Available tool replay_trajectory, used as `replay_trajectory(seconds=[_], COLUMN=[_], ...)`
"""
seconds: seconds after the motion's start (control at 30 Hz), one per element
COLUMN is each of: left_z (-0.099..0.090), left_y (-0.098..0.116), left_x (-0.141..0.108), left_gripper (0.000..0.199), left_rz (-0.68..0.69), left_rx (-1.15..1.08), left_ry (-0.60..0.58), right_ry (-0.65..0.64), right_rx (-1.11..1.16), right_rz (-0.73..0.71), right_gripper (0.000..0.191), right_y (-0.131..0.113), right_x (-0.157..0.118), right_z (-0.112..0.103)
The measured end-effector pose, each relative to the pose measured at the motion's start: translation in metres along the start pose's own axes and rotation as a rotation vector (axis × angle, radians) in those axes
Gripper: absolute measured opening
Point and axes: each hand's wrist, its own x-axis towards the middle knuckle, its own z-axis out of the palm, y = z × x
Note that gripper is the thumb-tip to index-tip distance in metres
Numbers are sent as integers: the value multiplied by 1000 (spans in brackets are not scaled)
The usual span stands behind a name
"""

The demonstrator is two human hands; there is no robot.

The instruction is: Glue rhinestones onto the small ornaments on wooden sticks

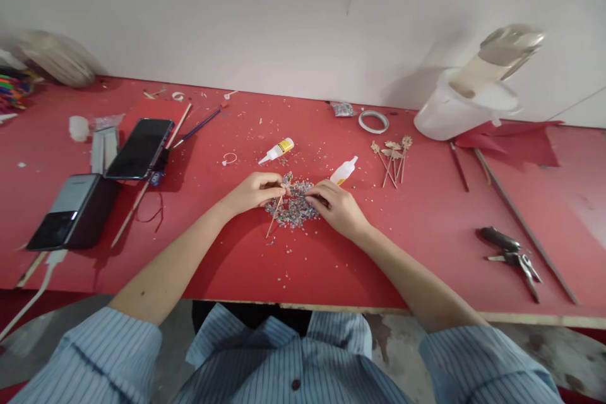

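Note:
Between the thumb and fingers of my left hand [261, 192] is a thin wooden stick [274, 217], tilted, with a small glittery ornament [288, 178] at its upper end. My right hand [337, 202] is closed in a pinch at the right side of a pile of small shiny chips [296, 211]; anything between its fingertips is too small to make out. The chips lie loose on the red table under both hands. A white glue bottle with a yellow label [278, 150] lies behind my left hand. Another white bottle [344, 170] lies just beyond my right hand, partly hidden by it.
On the right are several sticks with carved wooden tops [392, 156], a tape roll [374, 122], a white bucket [466, 107], keys [514, 259] and a long rod [525, 227]. A phone [139, 148], a power bank [73, 211] and a paintbrush [199, 126] lie left.

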Motion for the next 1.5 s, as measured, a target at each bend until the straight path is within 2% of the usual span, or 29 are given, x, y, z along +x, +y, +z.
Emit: replay_trajectory(seconds=[0.23, 0.43, 0.57, 0.7, 0.83, 1.0, 1.13, 1.27, 1.43, 1.5], left_z=[1, 1, 1, 1, 1, 1, 1, 1, 0, 0], left_y=[5, 5, 4, 3, 4, 5, 4, 3, 2, 2], left_x=[-1, -1, -1, -1, 0, -1, 0, 0, 0, -1], left_gripper=[15, 16, 18, 18, 19, 18, 17, 20, 20, 19], left_rz=[8, 17, 13, 9, -7, -8, 2, -10, 1, 5], left_rx=[16, 44, 50, 54, 67, 69, 66, 79, 67, 47], left_ry=[2, -6, -3, -7, -6, -10, -13, -12, -14, -10], right_ry=[-60, -55, -126, -102, -163, -94, -162, -117, -187, -162], right_rx=[28, 39, 78, 91, 141, 135, 174, 148, 165, 160], right_rz=[-79, -78, -76, -57, -96, -43, -86, -49, -79, -64], right_gripper=[14, 15, 15, 16, 14, 14, 14, 16, 15, 16], right_y=[-3, -4, -3, 1, 6, 9, 11, 13, 15, 15], right_x=[-1, -2, -2, -2, -3, -3, -3, -3, -3, -4], right_z=[-2, -6, -8, -11, -14, -14, -15, -17, -19, -20])
